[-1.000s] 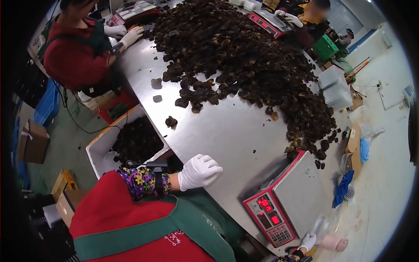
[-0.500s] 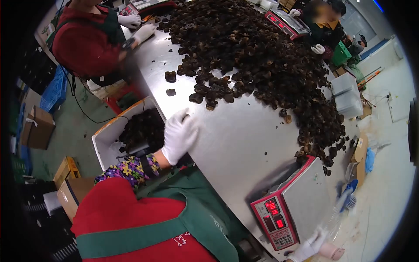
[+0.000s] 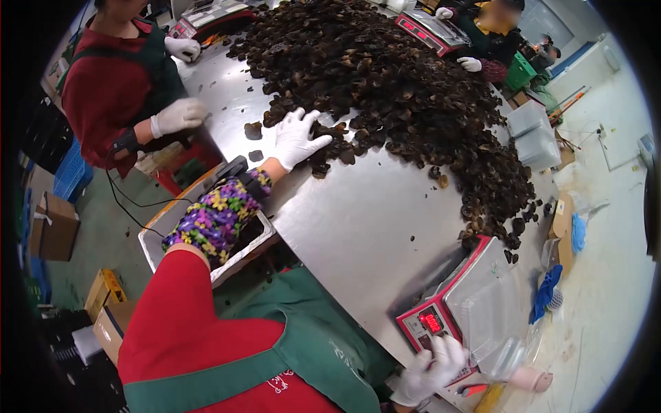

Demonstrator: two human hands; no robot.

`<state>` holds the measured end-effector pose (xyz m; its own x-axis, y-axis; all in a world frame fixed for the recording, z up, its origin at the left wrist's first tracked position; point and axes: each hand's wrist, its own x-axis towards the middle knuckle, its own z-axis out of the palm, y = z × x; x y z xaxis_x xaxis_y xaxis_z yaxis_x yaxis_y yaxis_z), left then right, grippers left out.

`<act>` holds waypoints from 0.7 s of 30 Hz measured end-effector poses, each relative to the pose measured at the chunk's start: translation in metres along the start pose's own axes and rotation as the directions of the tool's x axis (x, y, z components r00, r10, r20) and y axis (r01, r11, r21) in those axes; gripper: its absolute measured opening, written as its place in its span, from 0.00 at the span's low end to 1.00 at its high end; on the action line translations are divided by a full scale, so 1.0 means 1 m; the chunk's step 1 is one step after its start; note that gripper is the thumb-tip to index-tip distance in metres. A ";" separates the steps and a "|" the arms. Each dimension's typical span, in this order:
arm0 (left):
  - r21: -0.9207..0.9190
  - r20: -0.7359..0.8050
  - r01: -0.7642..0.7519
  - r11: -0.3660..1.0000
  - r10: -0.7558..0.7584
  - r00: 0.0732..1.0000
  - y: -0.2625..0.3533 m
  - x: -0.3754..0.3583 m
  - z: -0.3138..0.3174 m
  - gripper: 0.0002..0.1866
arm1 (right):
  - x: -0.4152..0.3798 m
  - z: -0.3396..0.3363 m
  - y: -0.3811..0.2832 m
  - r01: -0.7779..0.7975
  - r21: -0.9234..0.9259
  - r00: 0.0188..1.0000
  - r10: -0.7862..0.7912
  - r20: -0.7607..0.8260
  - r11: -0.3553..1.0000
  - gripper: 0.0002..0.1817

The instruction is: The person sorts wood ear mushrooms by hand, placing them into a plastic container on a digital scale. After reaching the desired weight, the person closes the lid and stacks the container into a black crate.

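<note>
My left hand (image 3: 297,140), in a white glove, reaches over the steel table with its fingers spread. Its fingertips touch the near edge of a large heap of dark brown, mushroom-like pieces (image 3: 385,76). My right hand (image 3: 432,372), also gloved, is over the keypad end of a red scale (image 3: 415,323), fingers apart and nothing visible in them. A clear plastic tray (image 3: 490,316) sits on the scale's pan, and the red display is lit.
A white foam box (image 3: 155,237) stands under my left forearm, beside the table (image 3: 344,227). Across from it, a co-worker in dark red (image 3: 113,89) stands at the table. Another co-worker is at a second scale (image 3: 420,33). Stacked clear containers (image 3: 536,138) are at the far right edge.
My left hand has moved forward from the table edge to the heap, its fingers spreading. My right hand has moved left to the scale's keypad. A clear tray now rests on the pan.
</note>
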<state>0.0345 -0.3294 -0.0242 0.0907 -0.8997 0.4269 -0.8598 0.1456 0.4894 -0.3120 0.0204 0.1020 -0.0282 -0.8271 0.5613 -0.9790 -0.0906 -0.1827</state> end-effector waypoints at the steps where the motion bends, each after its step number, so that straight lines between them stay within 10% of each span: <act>1: 0.023 0.076 -0.035 0.999 0.033 0.997 0.011 0.003 0.003 0.30 | 0.003 0.011 -0.010 0.031 0.061 0.998 -0.034 0.047 0.998 0.13; 5: -0.298 0.060 -0.455 0.839 0.492 0.868 0.066 -0.010 0.056 0.15 | -0.001 0.074 -0.033 0.044 0.420 0.980 -0.121 0.159 0.906 0.16; 11: -0.313 0.524 -0.683 0.660 0.720 0.455 0.165 -0.107 0.023 0.15 | -0.026 0.129 -0.038 -0.064 0.538 0.932 -0.142 0.333 0.840 0.14; 13: -0.443 0.408 -0.690 0.572 0.814 0.413 0.163 -0.134 0.016 0.16 | -0.028 0.131 -0.034 -0.085 0.544 0.934 -0.123 0.335 0.835 0.14; 17: -0.592 0.039 -0.606 0.531 0.770 0.636 0.141 -0.143 -0.003 0.15 | -0.029 0.133 -0.030 -0.150 0.563 0.945 -0.049 0.322 0.813 0.15; 21: -0.449 0.006 -0.405 0.796 0.456 0.890 0.103 -0.116 -0.028 0.14 | -0.026 0.140 -0.028 -0.106 0.551 0.955 -0.071 0.289 0.828 0.15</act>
<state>-0.0503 -0.1982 -0.0023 -0.3145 -0.7364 0.5990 -0.4954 0.6655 0.5582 -0.2556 -0.0331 -0.0201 0.1009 -0.9436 0.3153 -0.6958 -0.2935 -0.6555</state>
